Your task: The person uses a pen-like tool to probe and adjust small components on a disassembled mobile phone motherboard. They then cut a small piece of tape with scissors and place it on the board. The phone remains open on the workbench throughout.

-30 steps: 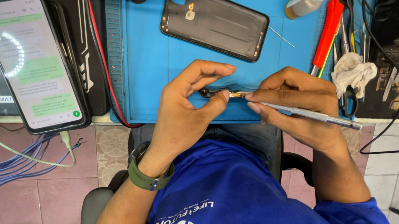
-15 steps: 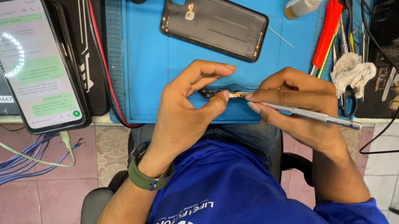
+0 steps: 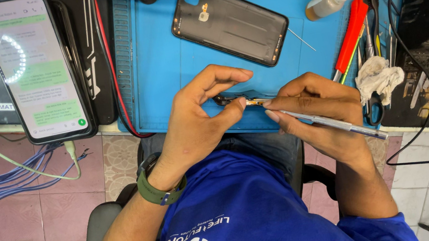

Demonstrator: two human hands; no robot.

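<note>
1. Lit smartphone [image 3: 34, 67] is lying at the left, cabled, untouched.
2. Left hand [image 3: 197, 120] is pinching a small dark part [image 3: 231, 100] over the blue mat's [image 3: 159, 71] near edge.
3. Right hand [image 3: 318, 111] is gripping silver tweezers [image 3: 332, 123], tips meeting that part.
4. Black back cover [image 3: 229, 22] is lying removed beyond; reassembly looks far off.

1. Blue work mat [image 3: 170, 69] beneath both hands.
2. Black phone back cover [image 3: 230, 23] above the hands.
3. Red-handled tool [image 3: 351, 37] up-right of the right hand [image 3: 322, 113].
4. Green watch strap [image 3: 159, 190] on the left wrist.

Bright, even light; sharp, soft shadows.
</note>
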